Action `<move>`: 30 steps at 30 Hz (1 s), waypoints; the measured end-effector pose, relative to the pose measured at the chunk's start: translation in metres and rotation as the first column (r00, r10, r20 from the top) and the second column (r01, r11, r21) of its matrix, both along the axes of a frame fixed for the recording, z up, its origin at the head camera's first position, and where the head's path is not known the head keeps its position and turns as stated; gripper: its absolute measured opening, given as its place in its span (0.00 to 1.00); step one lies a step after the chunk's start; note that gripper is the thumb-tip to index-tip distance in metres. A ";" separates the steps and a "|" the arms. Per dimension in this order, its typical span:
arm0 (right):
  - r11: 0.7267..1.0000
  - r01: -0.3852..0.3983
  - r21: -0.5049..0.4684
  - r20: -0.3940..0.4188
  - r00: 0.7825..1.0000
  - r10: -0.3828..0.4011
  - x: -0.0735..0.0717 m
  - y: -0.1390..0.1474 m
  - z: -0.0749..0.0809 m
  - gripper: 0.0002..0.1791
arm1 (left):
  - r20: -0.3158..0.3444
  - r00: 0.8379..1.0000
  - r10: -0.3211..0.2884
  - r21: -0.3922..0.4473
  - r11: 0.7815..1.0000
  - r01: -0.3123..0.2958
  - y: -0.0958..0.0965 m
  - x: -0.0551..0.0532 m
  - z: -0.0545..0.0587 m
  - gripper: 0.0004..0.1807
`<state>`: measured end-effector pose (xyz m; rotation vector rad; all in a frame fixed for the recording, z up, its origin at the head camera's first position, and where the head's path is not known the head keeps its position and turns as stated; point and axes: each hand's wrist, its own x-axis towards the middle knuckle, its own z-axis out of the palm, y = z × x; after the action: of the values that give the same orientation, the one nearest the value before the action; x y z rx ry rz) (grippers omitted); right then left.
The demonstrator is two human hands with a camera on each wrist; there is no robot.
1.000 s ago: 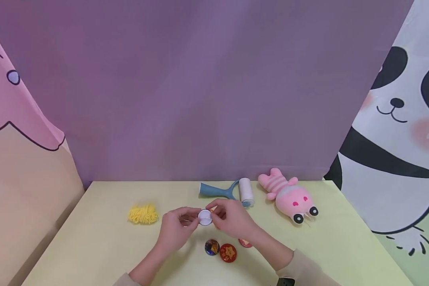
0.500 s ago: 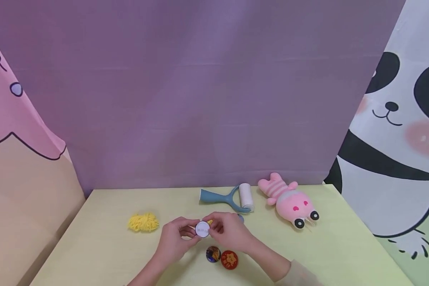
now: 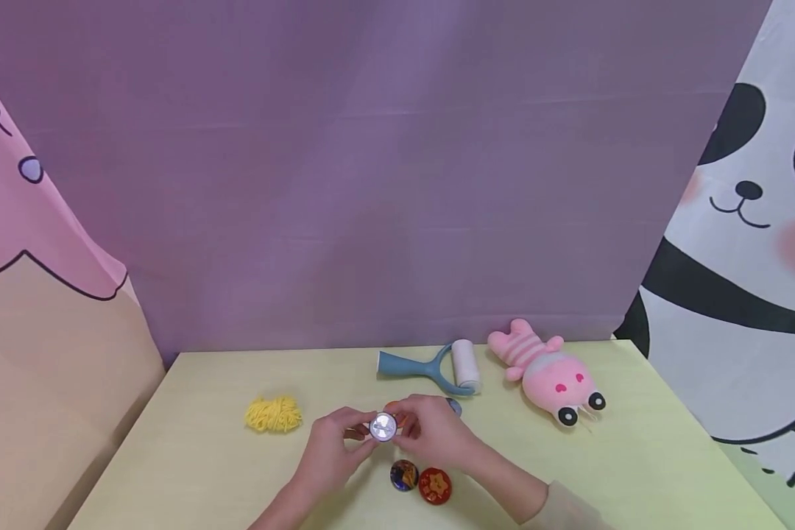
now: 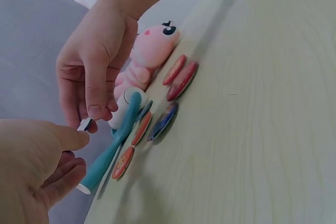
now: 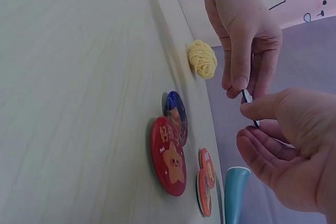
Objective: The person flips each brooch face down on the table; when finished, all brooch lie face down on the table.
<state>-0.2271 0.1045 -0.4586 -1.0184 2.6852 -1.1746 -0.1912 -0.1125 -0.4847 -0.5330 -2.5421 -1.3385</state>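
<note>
Badge (image 3: 383,427) is held above the bench (image 3: 199,456) at centre, back facing near, pinched at its left edge by the left hand (image 3: 333,450) and at its right edge by the right hand (image 3: 439,434). One blue-handled roller (image 3: 411,366) is laid far centre, one pink plush toy (image 3: 553,379) far right, one yellow yarn bundle (image 3: 274,414) left. Six further badges (image 4: 182,81) are spread around, some partly blocked from the head view by the right hand and forearm (image 3: 506,478).

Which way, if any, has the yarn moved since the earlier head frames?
No. The yarn keeps its place against the back left corner of the table; both shift together in the picture, so the camera likely moved.
</note>
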 end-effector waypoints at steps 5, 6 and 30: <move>0.998 -0.014 0.053 -0.096 0.995 0.019 0.000 -0.002 0.001 0.15 | -0.043 0.999 -0.005 -0.079 0.997 0.002 -0.001 0.000 -0.001 0.17; 0.998 -0.017 0.065 -0.109 0.994 0.024 0.000 -0.002 0.001 0.15 | -0.048 0.999 -0.005 -0.093 0.996 0.001 -0.002 0.000 -0.001 0.17; 0.982 -0.051 0.182 -0.080 0.995 0.067 -0.002 -0.020 -0.009 0.11 | -0.007 1.000 -0.013 -0.186 0.982 0.011 -0.011 0.002 -0.010 0.14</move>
<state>-0.2295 0.0850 -0.4681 -1.1347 2.7429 -0.8787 -0.1895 -0.1239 -0.4943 -0.5872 -2.6768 -1.1054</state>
